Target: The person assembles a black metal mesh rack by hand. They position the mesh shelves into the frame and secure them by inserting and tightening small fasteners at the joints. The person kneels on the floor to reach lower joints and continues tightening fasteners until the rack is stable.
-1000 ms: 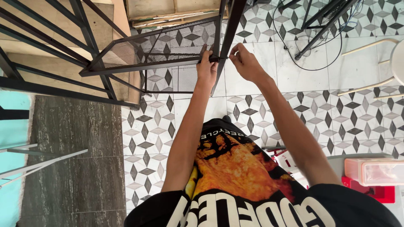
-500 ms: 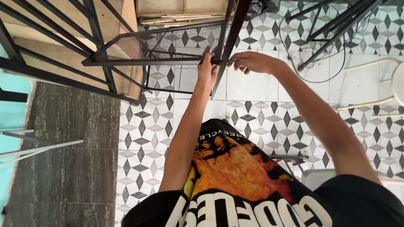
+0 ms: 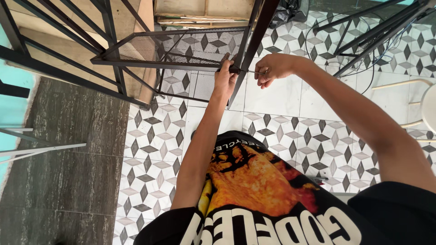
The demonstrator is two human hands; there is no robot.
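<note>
The left hand (image 3: 225, 78) grips the front corner of a black mesh shelf (image 3: 181, 47), fingers closed on the metal where the shelf's front bar meets a dark upright post (image 3: 254, 36). The right hand (image 3: 272, 67) is pinched shut on a thin metal tool (image 3: 255, 71) (too slim to tell what kind), whose tip points left into that same corner, just beside the left hand's fingers.

Nearest the camera is the person's black shirt (image 3: 254, 199) with a large orange print. Both bare arms reach forward from it over a tiled floor (image 3: 290, 131) patterned in white, grey and black diamonds. To the left lies a strip of dark stone floor (image 3: 68, 163).

The shelf sits level inside a black metal frame (image 3: 59, 59), with a second mesh panel lower down behind it. Beyond the right hand, black cables (image 3: 327, 31) loop on the tiles under slanting black bars (image 3: 377, 22). At the right edge stands a pale stool (image 3: 427, 104).
</note>
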